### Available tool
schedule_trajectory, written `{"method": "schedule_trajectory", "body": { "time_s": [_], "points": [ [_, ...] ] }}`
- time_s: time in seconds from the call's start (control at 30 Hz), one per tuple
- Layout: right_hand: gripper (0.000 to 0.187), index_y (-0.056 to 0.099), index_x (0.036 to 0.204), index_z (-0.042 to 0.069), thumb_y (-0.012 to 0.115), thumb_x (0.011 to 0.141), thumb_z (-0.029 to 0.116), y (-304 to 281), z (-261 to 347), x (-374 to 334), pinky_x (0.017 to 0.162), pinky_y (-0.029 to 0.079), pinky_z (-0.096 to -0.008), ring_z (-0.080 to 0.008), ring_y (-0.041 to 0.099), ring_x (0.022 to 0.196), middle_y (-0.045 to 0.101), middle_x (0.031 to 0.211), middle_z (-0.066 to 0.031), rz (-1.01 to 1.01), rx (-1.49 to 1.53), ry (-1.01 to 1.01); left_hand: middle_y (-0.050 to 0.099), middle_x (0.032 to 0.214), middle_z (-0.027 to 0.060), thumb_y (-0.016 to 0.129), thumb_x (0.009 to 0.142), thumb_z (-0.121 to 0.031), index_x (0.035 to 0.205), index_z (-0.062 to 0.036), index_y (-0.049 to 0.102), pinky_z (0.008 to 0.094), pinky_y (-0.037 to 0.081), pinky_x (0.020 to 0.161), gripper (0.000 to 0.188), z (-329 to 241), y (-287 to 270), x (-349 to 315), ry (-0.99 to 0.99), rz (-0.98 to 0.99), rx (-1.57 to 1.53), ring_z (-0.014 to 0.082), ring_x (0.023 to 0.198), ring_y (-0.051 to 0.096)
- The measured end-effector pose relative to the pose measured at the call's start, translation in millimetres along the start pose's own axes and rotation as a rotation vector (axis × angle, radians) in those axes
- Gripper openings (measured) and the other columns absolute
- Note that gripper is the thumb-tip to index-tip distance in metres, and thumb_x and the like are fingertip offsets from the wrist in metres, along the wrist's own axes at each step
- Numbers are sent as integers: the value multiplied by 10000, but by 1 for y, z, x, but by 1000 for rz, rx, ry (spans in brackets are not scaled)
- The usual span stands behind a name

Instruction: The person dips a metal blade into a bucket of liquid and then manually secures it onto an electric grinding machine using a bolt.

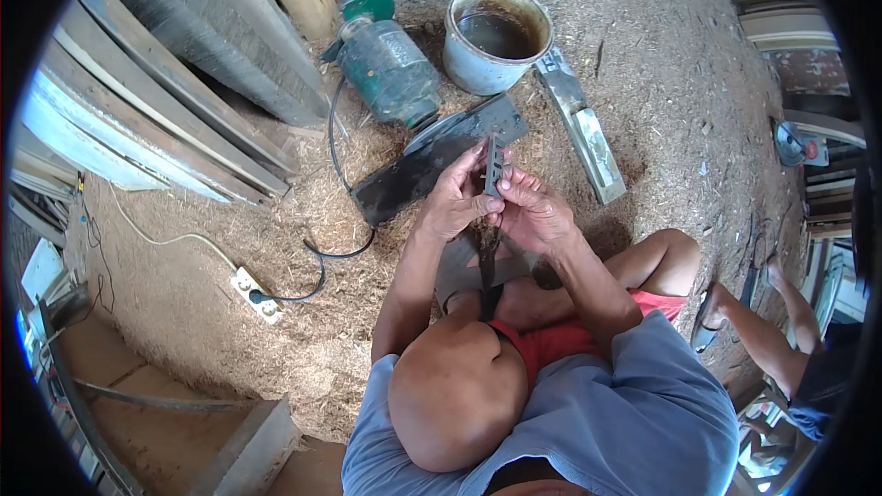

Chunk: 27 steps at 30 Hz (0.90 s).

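Clearly, the dark slotted bar (493,165) lies between left hand (457,193) and right hand (536,213), both pinching it.

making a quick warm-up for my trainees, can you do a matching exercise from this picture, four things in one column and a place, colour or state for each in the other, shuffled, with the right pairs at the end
Things
1. bucket
2. slotted part
3. machine
4. power strip

Descriptions
A. has a black plug in it
B. partly filled with dark liquid
C. mostly green
D. held between the left hand and right hand

Right pairs: 1-B, 2-D, 3-C, 4-A
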State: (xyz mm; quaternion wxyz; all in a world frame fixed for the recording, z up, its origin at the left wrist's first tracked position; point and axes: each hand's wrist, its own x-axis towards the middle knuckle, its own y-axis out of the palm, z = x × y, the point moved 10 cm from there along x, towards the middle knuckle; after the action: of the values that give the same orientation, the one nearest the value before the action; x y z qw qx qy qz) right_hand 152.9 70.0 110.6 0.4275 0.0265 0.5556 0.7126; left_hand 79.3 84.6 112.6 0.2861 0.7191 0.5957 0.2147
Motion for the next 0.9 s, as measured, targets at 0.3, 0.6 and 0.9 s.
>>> {"method": "schedule_trajectory", "body": {
  "time_s": [0.3,0.6,0.9],
  "points": [
    [94,626,965,101,624,940,192,-6,14,-23,633,456,-266,-83,533,679,573,755,33,-11,59,-34,564,1277,128,869,694,-221,1353,13,428,213,552,598,827,11,32,14,-84,-12,-82,96,731,630],
    [187,645,919,115,628,938,300,-28,63,-53,655,456,-288,-90,517,660,542,701,44,-76,7,-215,594,796,9,812,776,-318,1229,-24,513,195,472,467,617,41,73,36,-218,-68,21,87,606,587],
    [190,624,868,122,643,934,299,-35,83,-81,598,463,-248,-68,492,611,530,691,59,-116,31,-300,619,754,28,801,803,-242,1089,-47,538,208,446,433,435,51,103,44,-253,-48,90,106,567,591]
  ]
}}
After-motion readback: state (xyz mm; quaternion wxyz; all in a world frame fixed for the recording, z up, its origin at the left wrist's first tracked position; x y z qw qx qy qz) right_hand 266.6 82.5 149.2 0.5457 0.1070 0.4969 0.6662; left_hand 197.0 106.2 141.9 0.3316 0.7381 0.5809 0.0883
